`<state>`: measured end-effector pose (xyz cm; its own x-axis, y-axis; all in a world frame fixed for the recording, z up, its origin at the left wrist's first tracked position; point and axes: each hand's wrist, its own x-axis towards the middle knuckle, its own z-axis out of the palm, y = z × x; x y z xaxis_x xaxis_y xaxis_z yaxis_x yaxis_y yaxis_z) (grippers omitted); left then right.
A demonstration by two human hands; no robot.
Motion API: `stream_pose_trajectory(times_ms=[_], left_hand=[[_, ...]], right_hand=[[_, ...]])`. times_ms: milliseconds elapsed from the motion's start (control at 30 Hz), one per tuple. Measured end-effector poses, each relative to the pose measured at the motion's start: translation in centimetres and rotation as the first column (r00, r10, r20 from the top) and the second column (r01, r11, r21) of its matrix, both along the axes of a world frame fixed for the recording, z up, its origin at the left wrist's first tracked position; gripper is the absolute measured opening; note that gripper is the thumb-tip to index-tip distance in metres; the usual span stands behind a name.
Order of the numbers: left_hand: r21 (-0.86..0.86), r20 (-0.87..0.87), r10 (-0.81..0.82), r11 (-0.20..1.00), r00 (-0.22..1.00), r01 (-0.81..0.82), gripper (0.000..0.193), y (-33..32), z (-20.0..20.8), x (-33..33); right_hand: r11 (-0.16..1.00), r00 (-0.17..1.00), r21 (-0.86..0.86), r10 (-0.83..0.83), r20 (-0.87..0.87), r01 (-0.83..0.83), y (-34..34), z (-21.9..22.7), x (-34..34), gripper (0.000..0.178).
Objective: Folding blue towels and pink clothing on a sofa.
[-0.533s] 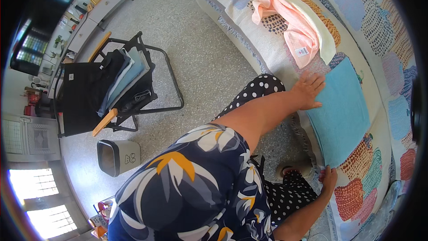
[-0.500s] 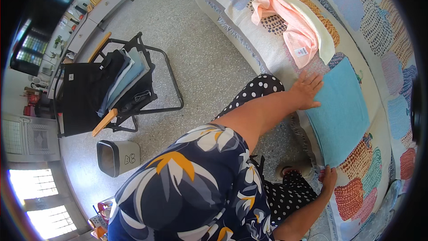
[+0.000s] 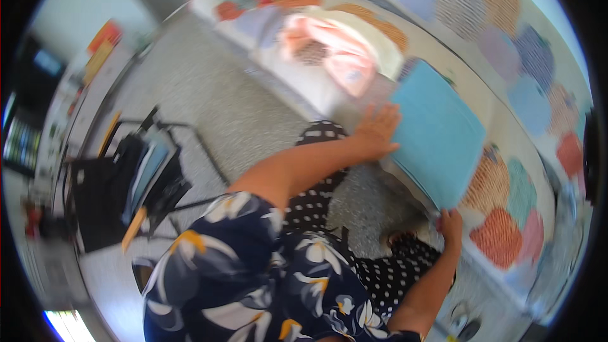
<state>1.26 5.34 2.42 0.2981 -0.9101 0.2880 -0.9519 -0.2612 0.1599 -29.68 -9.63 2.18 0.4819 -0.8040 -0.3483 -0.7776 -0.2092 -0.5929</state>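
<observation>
Lying flat on the patchwork bedspread [image 3: 506, 171], a folded turquoise cloth [image 3: 437, 136] was recorded. Left hand [image 3: 378, 128]: fingers spread flat, pressed against its near edge. Right hand [image 3: 451, 225]: fingers pinched at its lower corner. Pink garment [image 3: 335, 50] was noted nearby.

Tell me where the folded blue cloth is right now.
In the head view, the folded blue cloth lies on the patchwork bedspread, right of centre, between the left hand and the right hand, beside the pink garment.
</observation>
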Motion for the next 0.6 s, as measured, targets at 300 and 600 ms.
stream_pose_trajectory(times_ms=[300,600], left_hand=[[0.211,-0.036,-0.314,0.925,0.949,0.315,0.069,-4.9,0.1,0.4],[0.294,0.066,-0.001,0.956,0.998,-0.019,0.060,-14.1,1.1,1.0]], right_hand=[[0.982,0.992,-0.159,0.089,-0.091,-0.103,0.6,0.2,1.3,0.030],[0.993,0.989,-0.091,0.057,-0.134,-0.069,0.5,-0.3,0.8,0.030]])
